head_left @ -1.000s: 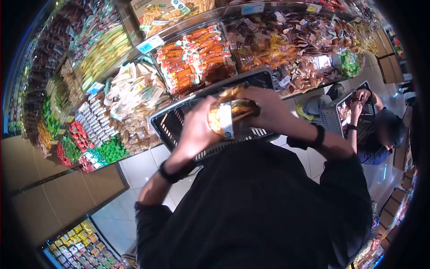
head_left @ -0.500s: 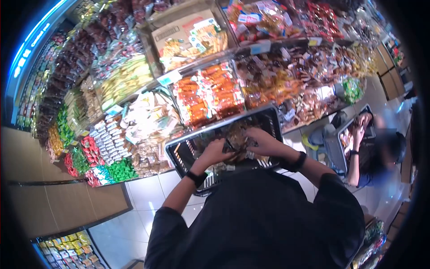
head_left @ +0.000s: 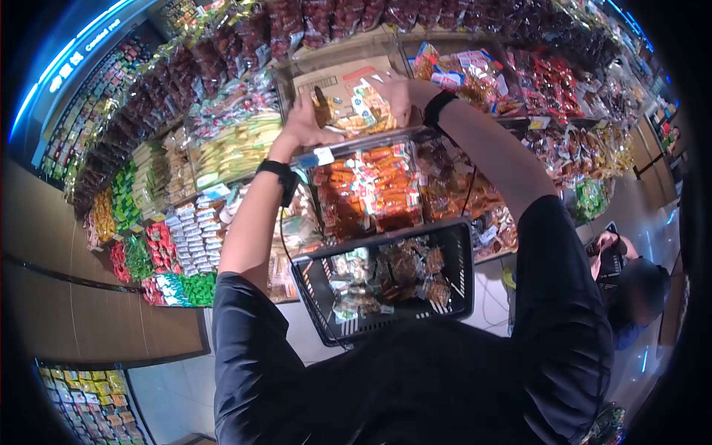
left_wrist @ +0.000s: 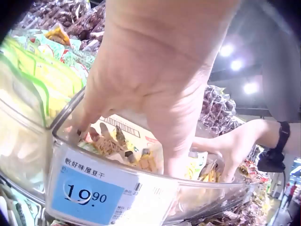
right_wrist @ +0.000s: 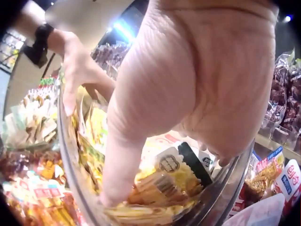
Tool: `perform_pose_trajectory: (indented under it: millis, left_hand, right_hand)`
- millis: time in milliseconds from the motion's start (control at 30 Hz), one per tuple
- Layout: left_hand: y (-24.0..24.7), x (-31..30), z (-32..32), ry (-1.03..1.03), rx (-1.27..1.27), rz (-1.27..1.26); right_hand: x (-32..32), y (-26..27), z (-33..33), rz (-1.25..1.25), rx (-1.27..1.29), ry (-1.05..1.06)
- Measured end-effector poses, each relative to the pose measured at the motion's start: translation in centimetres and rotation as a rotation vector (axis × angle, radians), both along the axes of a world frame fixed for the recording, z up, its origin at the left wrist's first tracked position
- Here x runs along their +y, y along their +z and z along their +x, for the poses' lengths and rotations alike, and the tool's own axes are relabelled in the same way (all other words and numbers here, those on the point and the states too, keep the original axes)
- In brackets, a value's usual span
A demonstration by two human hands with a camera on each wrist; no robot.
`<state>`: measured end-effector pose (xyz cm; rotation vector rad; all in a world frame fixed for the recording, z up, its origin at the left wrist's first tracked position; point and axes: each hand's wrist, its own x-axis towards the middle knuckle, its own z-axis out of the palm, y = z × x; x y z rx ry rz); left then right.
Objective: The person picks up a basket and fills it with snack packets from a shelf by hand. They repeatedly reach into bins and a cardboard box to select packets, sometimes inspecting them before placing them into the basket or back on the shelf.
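Both bare hands reach into a clear-walled shelf bin of small yellow snack packets. My left hand is at the bin's left side, thumb and fingers spread wide apart over the contents. On the right side, my right hand extends down onto the packets, its thumb well apart from the fingers; some fingertips are hidden in the right wrist view. A flattened cardboard sheet shows behind the packets. Below hangs a black shopping basket holding several clear-wrapped snack packs.
A blue price label fronts the bin. Orange-red packets fill the compartment below it. Pale long packs lie to the left, and colourful bags to the right. Another person with a basket is at the right.
A second ago both hands held a packaged snack over the basket, then they were down among packs inside it. Now both are up and forward at the shelf bin, and the packs lie in the basket.
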<state>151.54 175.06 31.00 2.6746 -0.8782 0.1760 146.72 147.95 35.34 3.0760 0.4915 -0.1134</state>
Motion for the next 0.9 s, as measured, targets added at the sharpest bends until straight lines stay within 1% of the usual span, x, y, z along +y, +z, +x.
perform_pose_trajectory:
  millis: [33, 67, 100, 167, 200, 233, 300, 333, 367, 433, 467, 500, 567, 600, 633, 700, 733, 767, 800, 833, 867, 900]
  left_hand:
    - [-0.1, -0.4, -0.1, 0.03, 0.075, 0.071]
    - [0.2, -0.6, 0.2, 0.045, 0.176, 0.065]
    - [0.5, -0.6, 0.5, 0.048, 0.173, 0.064]
    - [1.0, -0.8, 0.9, -0.04, 0.409, 0.009]
    - [1.2, -0.9, 0.8, -0.03, 0.376, 0.002]
    - [1.3, -1.0, 0.7, -0.031, 0.376, 0.002]
    - [1.5, -1.1, 0.4, 0.089, 0.272, 0.128]
    - [1.6, -1.1, 0.2, 0.083, 0.257, 0.109]
    - [1.7, -1.1, 0.2, 0.08, 0.259, 0.106]
    - [1.9, -1.2, 0.3, 0.026, 0.282, 0.091]
    - [1.7, -1.0, 0.1, 0.01, 0.221, 0.051]
    - [1.4, -1.1, 0.3, 0.008, 0.219, 0.047]
    - [0.7, -1.2, 0.5, -0.23, 0.317, 0.015]
    - [0.7, -1.0, -0.4, -0.286, 0.266, -0.055]
    - [1.2, -1.1, -1.1, -0.287, 0.266, -0.058]
    - [2.8, -1.5, -2.4, -0.341, 0.202, 0.056]
    - [3.4, -1.9, -2.9, -0.344, 0.201, 0.054]
    - [4.0, -2.3, -3.3, -0.365, 0.152, 0.155]
    - [4.3, -2.6, -3.6, -0.384, 0.102, 0.256]
    - [3.8, -2.5, -3.4, -0.385, 0.101, 0.254]
    - [3.0, -2.4, -2.9, -0.414, 0.084, 0.257]
    - [2.5, -2.3, -2.6, -0.441, 0.069, 0.261]
  right_hand:
    - [0.4, -0.1, 0.3, -0.063, 0.083, -0.072]
    - [0.7, -0.2, 0.6, -0.123, 0.171, -0.144]
    - [0.9, -0.5, 1.4, -0.124, 0.167, -0.14]
    - [0.9, -1.2, 2.6, -0.194, 0.195, -0.098]
    - [0.6, -0.9, 2.8, -0.106, 0.223, -0.077]
    - [0.4, -0.8, 3.0, -0.106, 0.223, -0.078]
    - [-0.3, -1.0, 3.7, -0.015, 0.197, -0.021]
    - [-0.7, -1.4, 4.1, 0.003, 0.106, 0.039]
    - [-1.1, -1.5, 4.6, 0.0, 0.108, 0.037]
    - [-0.9, -0.5, 4.7, 0.003, 0.355, 0.023]
    - [-1.0, -0.2, 4.4, -0.008, 0.346, 0.154]
    - [-1.1, -0.1, 4.3, -0.013, 0.344, 0.153]
    - [-1.1, -0.1, 4.3, 0.038, 0.414, 0.043]
    - [0.1, 3.4, 1.7, -0.006, 0.537, 0.03]
    - [1.0, 5.2, -0.6, -0.009, 0.537, 0.029]
    - [1.9, 7.0, -3.4, -0.161, 0.555, -0.13]
    - [1.2, 5.0, -2.2, -0.172, 0.457, -0.001]
    - [0.1, 3.1, -1.2, -0.174, 0.457, -0.004]
    - [-0.6, 2.1, -0.7, -0.096, 0.37, 0.075]
    - [-1.4, 0.7, 0.0, -0.017, 0.281, 0.156]
    - [-2.5, -1.7, 1.8, -0.038, 0.108, 0.279]
    - [-2.9, -1.6, 1.7, -0.04, 0.106, 0.28]
